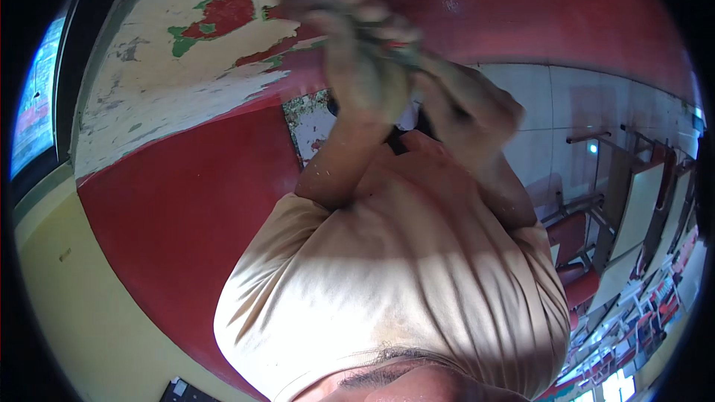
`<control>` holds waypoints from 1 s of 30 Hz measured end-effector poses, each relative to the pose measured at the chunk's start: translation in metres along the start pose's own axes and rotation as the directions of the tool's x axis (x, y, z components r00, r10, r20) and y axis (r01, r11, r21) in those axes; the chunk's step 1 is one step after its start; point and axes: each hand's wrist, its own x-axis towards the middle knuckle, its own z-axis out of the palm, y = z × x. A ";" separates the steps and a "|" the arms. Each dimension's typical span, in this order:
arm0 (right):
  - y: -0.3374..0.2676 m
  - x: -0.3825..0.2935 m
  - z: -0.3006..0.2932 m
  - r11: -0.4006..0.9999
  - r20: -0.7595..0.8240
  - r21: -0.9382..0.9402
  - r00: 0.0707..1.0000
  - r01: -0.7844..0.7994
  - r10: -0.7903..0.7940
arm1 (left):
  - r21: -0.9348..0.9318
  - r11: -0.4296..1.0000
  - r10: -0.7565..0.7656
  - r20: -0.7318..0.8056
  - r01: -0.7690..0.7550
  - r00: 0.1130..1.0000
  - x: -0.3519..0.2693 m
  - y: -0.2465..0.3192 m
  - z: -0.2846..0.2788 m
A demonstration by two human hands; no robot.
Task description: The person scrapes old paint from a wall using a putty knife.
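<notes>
My left hand [366, 61] is closed around a hand tool [394, 53], likely a scraper, against the painted wall. Motion blur hides the tool's exact shape; a small red mark shows on it. Its dark front end [299, 0] lies by the edge of the peeled paint. Behind the left hand, my right hand [466, 92] grips the tool's rear end. Red paint [503, 5] covers much of the wall. To the left is a bared pale patch [139, 61] with green and red remnants [215, 17] and ragged edges.
At left, a dark-framed window [39, 100] borders the wall. A red band [195, 151] and a cream wall [95, 279] run down the left side. Paint flakes [307, 114] lie below my arms. Tables [637, 206] and red chairs [570, 240] stand on the tiled floor [536, 95] at right.
</notes>
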 end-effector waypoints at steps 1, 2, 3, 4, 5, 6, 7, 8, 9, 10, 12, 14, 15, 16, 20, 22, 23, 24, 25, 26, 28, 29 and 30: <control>-0.008 0.002 0.007 1.000 0.034 -0.013 0.999 -0.001 0.001 | -0.347 0.938 0.066 0.213 0.012 0.975 0.004 0.016 -0.005; -0.018 0.009 0.018 1.000 0.032 -0.027 0.999 -0.012 0.013 | -0.644 0.759 0.204 0.373 0.094 0.905 0.007 0.027 -0.008; -0.030 0.026 0.034 0.993 0.086 0.082 0.992 0.086 -0.093 | -0.653 0.750 0.189 0.367 0.107 0.911 0.005 0.032 -0.009; -0.038 0.037 0.046 0.959 0.131 0.215 0.967 0.187 -0.218 | -0.595 0.799 0.124 0.295 0.081 0.947 0.000 0.043 -0.004; -0.037 0.030 0.047 0.959 0.135 0.212 0.967 0.187 -0.218 | -0.534 0.843 0.064 0.215 0.063 0.974 -0.004 0.053 0.000; -0.028 0.021 0.043 0.977 0.116 0.169 0.982 0.128 -0.148 | -0.463 0.886 0.046 0.141 0.025 0.989 0.000 0.061 0.002; -0.017 0.013 0.038 0.988 0.102 0.140 0.991 0.072 -0.087 | -0.304 0.953 0.035 0.123 0.004 0.992 -0.004 0.053 -0.008; -0.011 0.004 0.032 0.986 0.054 0.153 0.995 0.073 -0.082 | -0.142 0.990 0.013 0.093 0.000 0.996 -0.012 0.039 -0.019; -0.009 -0.008 0.027 0.987 -0.004 0.149 0.998 0.057 -0.058 | -0.147 0.989 0.025 0.097 -0.011 0.995 -0.020 0.031 -0.023; -0.008 -0.017 0.023 0.986 0.002 0.152 0.998 0.067 -0.068 | -0.033 0.999 0.020 0.056 -0.018 0.998 -0.028 0.026 -0.023; -0.010 -0.030 0.014 0.972 0.177 0.201 0.980 -0.123 0.088 | 0.075 0.997 0.021 0.017 -0.022 1.000 -0.035 0.026 -0.023; -0.017 -0.033 0.014 0.974 0.271 0.175 0.958 -0.146 0.096 | 0.370 0.929 0.078 -0.260 0.024 0.962 -0.037 0.031 -0.024; -0.018 -0.033 0.016 0.974 0.353 0.145 0.929 -0.172 0.112 | 0.368 0.929 0.074 -0.252 0.025 0.965 -0.035 0.034 -0.028; -0.015 -0.034 0.021 0.975 0.346 0.143 0.932 -0.168 0.109 | 0.530 0.846 0.073 -0.211 0.052 0.975 -0.035 0.039 -0.032; -0.014 -0.024 0.040 0.885 0.484 0.311 0.859 -0.347 0.167 | 0.712 0.701 0.138 -0.174 0.028 0.975 -0.027 0.038 -0.030; -0.014 -0.015 0.053 0.904 0.507 0.271 0.847 -0.330 0.157 | 0.645 0.764 0.195 -0.203 -0.019 0.960 -0.025 0.035 -0.021; -0.012 -0.012 0.056 0.901 0.507 0.275 0.847 -0.335 0.161 | 0.649 0.761 0.192 -0.206 -0.013 0.959 -0.024 0.038 -0.018; -0.013 -0.009 0.059 0.949 0.476 0.241 0.877 -0.203 0.067 | 0.606 0.789 0.221 -0.133 -0.097 0.966 -0.024 0.044 -0.016; -0.015 -0.006 0.062 0.978 0.449 0.200 0.893 -0.067 -0.031 | 0.554 0.813 0.254 -0.061 -0.179 0.965 -0.024 0.050 -0.015; -0.018 -0.002 0.064 0.942 0.461 0.272 0.886 -0.198 0.053 | 0.579 0.770 0.311 0.023 -0.267 0.950 -0.021 0.053 -0.015; -0.018 0.005 0.066 0.987 0.392 0.145 0.911 0.073 -0.125 | 0.651 0.726 0.300 -0.007 -0.223 0.954 -0.018 0.058 -0.005; -0.017 0.006 0.068 0.942 0.342 -0.014 0.887 0.337 -0.312 | 0.710 0.682 0.282 -0.033 -0.176 0.959 -0.018 0.059 -0.002; -0.017 0.007 0.074 0.941 0.343 -0.008 0.885 0.338 -0.315 | 0.730 0.671 0.278 -0.083 -0.131 0.957 -0.017 0.061 -0.005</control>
